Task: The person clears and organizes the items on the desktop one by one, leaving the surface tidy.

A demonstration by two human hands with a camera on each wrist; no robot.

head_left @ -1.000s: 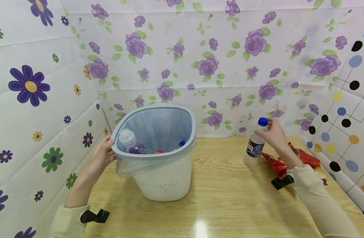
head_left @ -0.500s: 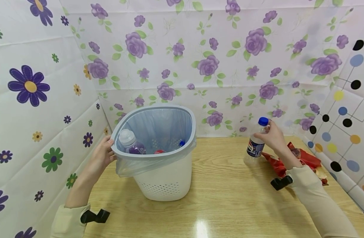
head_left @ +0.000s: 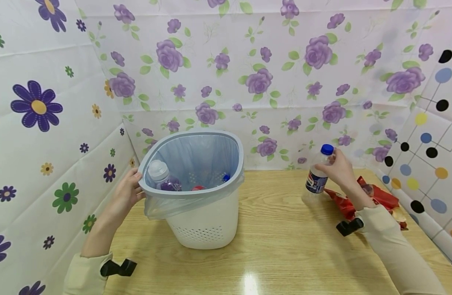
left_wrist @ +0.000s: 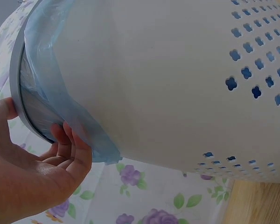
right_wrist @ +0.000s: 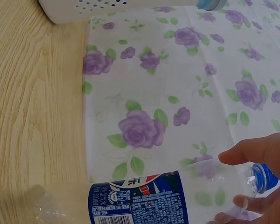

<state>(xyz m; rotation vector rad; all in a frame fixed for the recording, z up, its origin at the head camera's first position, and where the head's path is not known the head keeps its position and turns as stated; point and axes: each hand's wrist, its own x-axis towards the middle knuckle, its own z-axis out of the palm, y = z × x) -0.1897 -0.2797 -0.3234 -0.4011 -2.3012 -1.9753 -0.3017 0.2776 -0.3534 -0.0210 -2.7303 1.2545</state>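
Head view: my two hands at the bin and the bottle.
I have my left hand (head_left: 127,191) grasping the grey rim of the white bin (head_left: 205,221), fingers (left_wrist: 67,142) curled under the blue liner (left_wrist: 70,116). My right hand (head_left: 338,167) has its fingers clasped round the neck of the clear, blue-capped bottle (head_left: 316,177), which stands on the tabletop (head_left: 277,246) just beside a red wrapper (head_left: 377,197), well apart from the bin.

- Clear plastic bottle (right_wrist: 144,200) with blue cap: blue label bearing a red, white and blue round logo, white Chinese characters beside it, of which "乐" reads clearly.
- Same label: barcode and blocks of small white print, too fine to read.
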